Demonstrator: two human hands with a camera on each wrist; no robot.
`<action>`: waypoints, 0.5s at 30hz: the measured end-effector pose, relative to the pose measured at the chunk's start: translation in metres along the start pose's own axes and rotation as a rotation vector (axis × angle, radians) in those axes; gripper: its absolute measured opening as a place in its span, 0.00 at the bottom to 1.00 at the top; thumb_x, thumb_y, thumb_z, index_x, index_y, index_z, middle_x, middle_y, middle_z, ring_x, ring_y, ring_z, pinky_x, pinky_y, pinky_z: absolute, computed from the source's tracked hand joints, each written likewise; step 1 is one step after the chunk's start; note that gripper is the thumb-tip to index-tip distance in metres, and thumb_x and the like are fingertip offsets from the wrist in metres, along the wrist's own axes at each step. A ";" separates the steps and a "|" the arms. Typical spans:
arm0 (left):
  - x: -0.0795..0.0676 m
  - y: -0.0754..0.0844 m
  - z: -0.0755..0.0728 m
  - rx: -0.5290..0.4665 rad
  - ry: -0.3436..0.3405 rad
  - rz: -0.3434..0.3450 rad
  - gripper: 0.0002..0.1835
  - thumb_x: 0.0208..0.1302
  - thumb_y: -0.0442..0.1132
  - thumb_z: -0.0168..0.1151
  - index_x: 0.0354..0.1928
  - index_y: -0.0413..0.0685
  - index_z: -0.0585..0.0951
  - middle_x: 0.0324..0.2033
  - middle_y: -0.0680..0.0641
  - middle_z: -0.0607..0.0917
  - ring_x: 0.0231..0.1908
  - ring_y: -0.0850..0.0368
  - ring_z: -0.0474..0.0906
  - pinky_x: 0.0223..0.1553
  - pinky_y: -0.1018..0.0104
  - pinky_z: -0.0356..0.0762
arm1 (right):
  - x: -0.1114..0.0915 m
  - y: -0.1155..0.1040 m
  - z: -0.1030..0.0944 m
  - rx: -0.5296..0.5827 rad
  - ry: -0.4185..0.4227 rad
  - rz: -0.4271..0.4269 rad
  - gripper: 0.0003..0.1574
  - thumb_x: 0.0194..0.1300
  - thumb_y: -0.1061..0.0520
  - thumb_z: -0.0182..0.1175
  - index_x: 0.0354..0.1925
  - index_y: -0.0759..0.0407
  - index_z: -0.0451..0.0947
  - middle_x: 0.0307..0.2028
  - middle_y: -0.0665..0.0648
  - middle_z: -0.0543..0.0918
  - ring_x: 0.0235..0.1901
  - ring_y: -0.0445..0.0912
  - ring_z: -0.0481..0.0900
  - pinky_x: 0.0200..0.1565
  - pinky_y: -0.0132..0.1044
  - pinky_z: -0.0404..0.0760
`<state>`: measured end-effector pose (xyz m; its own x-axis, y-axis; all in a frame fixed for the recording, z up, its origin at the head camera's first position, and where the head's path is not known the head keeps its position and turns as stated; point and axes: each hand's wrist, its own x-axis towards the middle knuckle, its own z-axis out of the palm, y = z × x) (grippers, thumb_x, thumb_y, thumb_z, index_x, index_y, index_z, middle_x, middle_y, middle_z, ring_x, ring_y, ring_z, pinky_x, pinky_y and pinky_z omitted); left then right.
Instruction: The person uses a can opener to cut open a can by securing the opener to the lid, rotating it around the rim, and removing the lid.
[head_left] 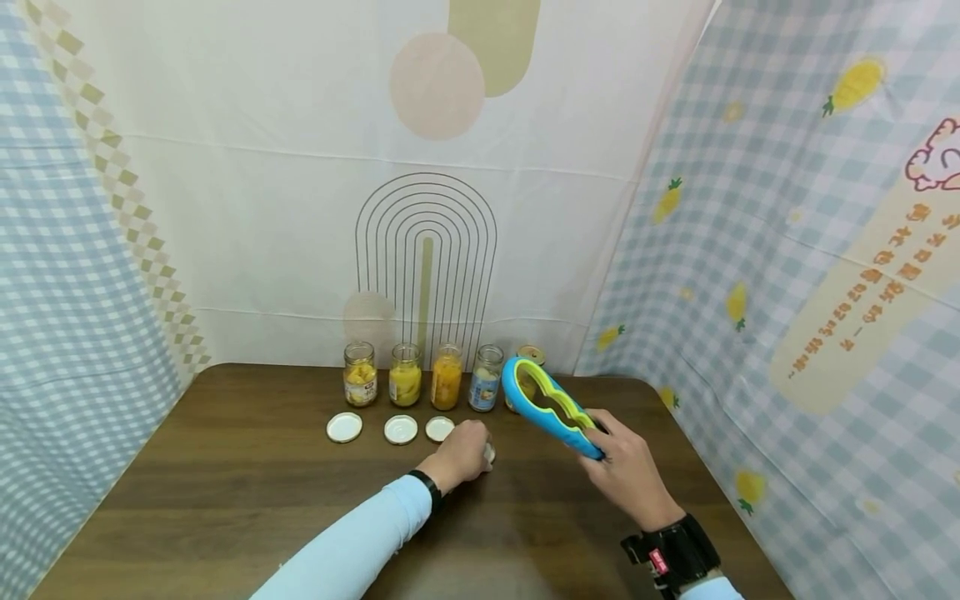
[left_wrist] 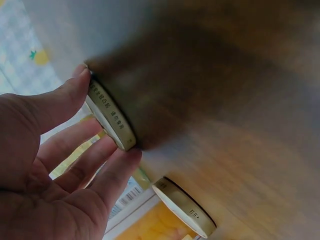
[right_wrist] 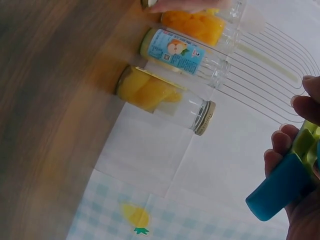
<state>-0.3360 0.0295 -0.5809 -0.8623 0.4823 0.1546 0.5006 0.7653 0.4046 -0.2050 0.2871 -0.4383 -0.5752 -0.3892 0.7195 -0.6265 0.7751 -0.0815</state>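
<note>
My left hand (head_left: 459, 454) pinches a white-topped metal jar lid (left_wrist: 111, 114) by its rim, between thumb and fingers, low over the table. Whether the lid touches the wood cannot be told. My right hand (head_left: 628, 468) grips a blue and green jar opener (head_left: 546, 419), raised in front of the rightmost jar. That jar (right_wrist: 165, 102) holds yellow fruit and has its gold lid (right_wrist: 205, 118) on. Left of it stands an open jar with a blue label (head_left: 484, 390). An open jar of orange fruit (head_left: 446, 379) stands beside that one.
Two more open jars of yellow fruit (head_left: 360, 379) (head_left: 405, 379) stand at the left of the row, along the back edge. Lids (head_left: 344, 427) (head_left: 401, 429) (head_left: 439, 428) lie in front of the jars on the brown table (head_left: 225, 492). Cloth curtains (head_left: 300, 208) hang behind and at both sides.
</note>
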 end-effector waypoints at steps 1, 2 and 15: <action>0.006 -0.003 0.003 -0.004 0.002 -0.009 0.10 0.54 0.41 0.84 0.31 0.49 0.88 0.27 0.54 0.86 0.27 0.60 0.79 0.29 0.67 0.79 | 0.000 0.000 0.000 -0.001 -0.001 0.000 0.13 0.50 0.62 0.84 0.31 0.57 0.87 0.48 0.58 0.88 0.39 0.46 0.86 0.37 0.46 0.88; 0.010 -0.003 0.002 -0.005 0.000 -0.015 0.11 0.54 0.42 0.84 0.31 0.48 0.88 0.26 0.53 0.86 0.27 0.60 0.79 0.29 0.67 0.79 | 0.000 0.000 0.000 0.000 -0.002 0.002 0.13 0.51 0.62 0.84 0.31 0.57 0.87 0.48 0.58 0.88 0.39 0.46 0.86 0.37 0.45 0.88; 0.001 0.036 -0.059 -0.028 -0.054 -0.160 0.17 0.61 0.39 0.81 0.49 0.40 0.90 0.41 0.43 0.91 0.42 0.48 0.87 0.44 0.55 0.88 | -0.003 0.001 0.001 0.011 -0.016 0.010 0.13 0.52 0.61 0.83 0.30 0.53 0.85 0.49 0.57 0.88 0.38 0.44 0.85 0.36 0.42 0.86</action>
<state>-0.3229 0.0321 -0.5127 -0.9250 0.3781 0.0375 0.3542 0.8224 0.4451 -0.2046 0.2880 -0.4414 -0.5901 -0.3896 0.7071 -0.6265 0.7734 -0.0966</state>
